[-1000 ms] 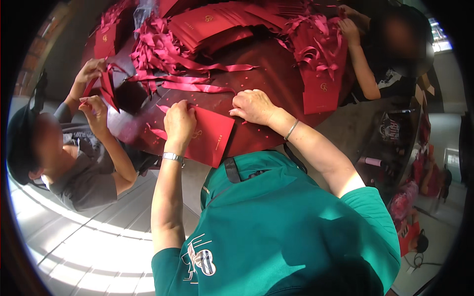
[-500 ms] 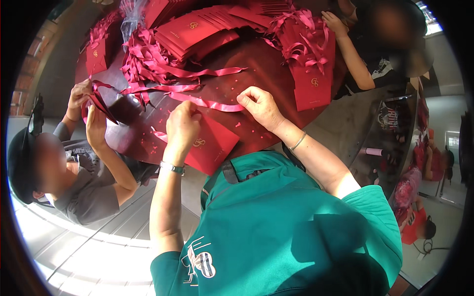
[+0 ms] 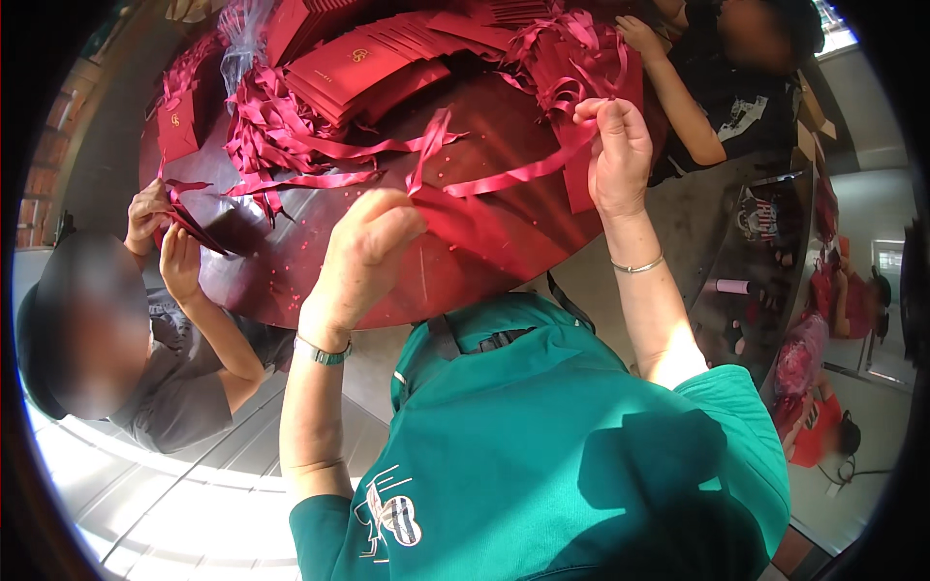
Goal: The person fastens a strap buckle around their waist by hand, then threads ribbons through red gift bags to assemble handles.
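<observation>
My left hand is closed on the edge of a red paper bag, which is blurred and tilted above the table. A short dark-pink ribbon end stands up beside those fingers. From the bag a dark-pink ribbon stretches up to the right. My right hand pinches its far end, beside a pile of ribboned red bags. How the ribbon joins the bag is hidden by my left hand and the blur.
A round dark-red table holds fanned red bags and a heap of loose ribbons. At left, a person's hands work on another bag. Another person's arm reaches in at the far right.
My right hand has drawn the ribbon up and to the right. My left hand has moved slightly up and right, and the bag has risen from the near table edge and swung rightward.
</observation>
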Tool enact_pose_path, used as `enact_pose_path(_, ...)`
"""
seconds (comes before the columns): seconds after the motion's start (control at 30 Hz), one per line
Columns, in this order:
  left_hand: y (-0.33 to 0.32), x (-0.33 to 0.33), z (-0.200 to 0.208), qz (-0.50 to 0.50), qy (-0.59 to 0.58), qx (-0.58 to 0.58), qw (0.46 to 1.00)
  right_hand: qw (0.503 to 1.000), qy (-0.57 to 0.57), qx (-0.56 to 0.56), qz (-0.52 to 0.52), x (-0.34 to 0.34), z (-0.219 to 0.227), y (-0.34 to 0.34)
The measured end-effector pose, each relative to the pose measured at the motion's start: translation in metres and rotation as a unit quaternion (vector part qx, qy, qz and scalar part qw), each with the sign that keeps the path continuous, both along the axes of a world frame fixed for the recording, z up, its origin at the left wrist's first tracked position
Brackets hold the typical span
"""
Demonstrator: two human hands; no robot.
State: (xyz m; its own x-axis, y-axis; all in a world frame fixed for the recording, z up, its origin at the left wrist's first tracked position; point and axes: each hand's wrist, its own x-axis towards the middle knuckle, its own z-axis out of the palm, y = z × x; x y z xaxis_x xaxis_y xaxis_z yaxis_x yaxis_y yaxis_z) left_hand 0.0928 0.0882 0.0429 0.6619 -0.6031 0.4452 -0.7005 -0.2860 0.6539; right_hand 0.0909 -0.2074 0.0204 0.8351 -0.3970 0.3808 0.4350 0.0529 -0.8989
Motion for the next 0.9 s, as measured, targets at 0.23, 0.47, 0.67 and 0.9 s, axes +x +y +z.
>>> enact_pose_path(0.23, 0.059, -0.014, -0.072, 0.153, 0.024, 0.125, 0.98, 0.981, 0.086, -0.169, 0.031, -0.008, -0.043, 0.027)
enact_pose_path(0.47, 0.061, -0.03, 0.009, 0.262, 0.133, -0.177, 0.939, 0.848, 0.052, -0.525, -0.041, 0.009, -0.05, 0.049)
enact_pose_path(0.67, 0.09, -0.087, 0.145, 0.087, -0.09, -0.441, 0.889, 0.904, -0.346, -0.245, -0.061, -0.037, 0.114, 0.037)
enact_pose_path(0.9, 0.193, -0.133, 0.142, 0.111, -0.153, -0.317, 0.929, 0.833, -0.521, -0.151, -0.107, -0.051, 0.169, 0.04)
